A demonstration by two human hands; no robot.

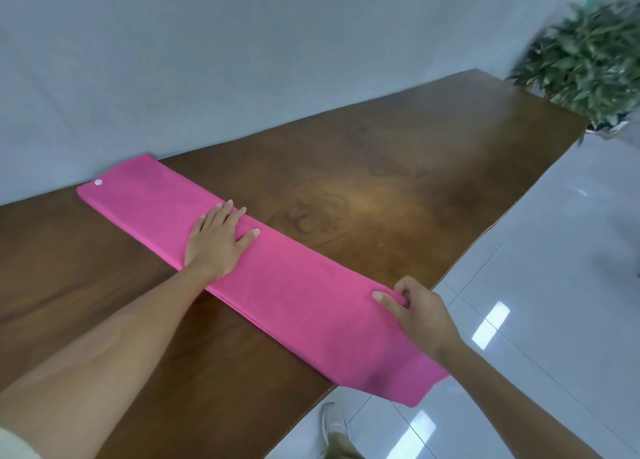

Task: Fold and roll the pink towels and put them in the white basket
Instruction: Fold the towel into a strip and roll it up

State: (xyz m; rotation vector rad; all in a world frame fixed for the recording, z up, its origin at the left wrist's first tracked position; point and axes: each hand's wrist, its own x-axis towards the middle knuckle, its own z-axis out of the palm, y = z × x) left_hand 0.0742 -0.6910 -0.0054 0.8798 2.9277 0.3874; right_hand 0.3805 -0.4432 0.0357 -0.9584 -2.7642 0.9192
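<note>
Head view: pink towel (294, 285) lies on the worktop (381, 154) as a long narrow strip, already folded lengthwise, layered edges showing along its side

- Left hand (216, 242) rests flat mid-strip, fingers (225, 213) spread, pressing the cloth down
- Right hand (420, 315) has its fingers curled over the strip's far long edge, thumb laid on top, pinching the cloth
- Step in hand, as I judge: smoothing and squaring the strip before rolling. Next move calls for starting a tight roll from one end while keeping the edges aligned
- Behind the right fingers, the towel's end overhangs the worktop edge above the floor (554, 251); it could slide off
- Beyond the left fingers the strip runs to a small white dot (98, 182) near its other end
- Open worktop lies beyond both hands for rolling
- White basket not in view
</note>
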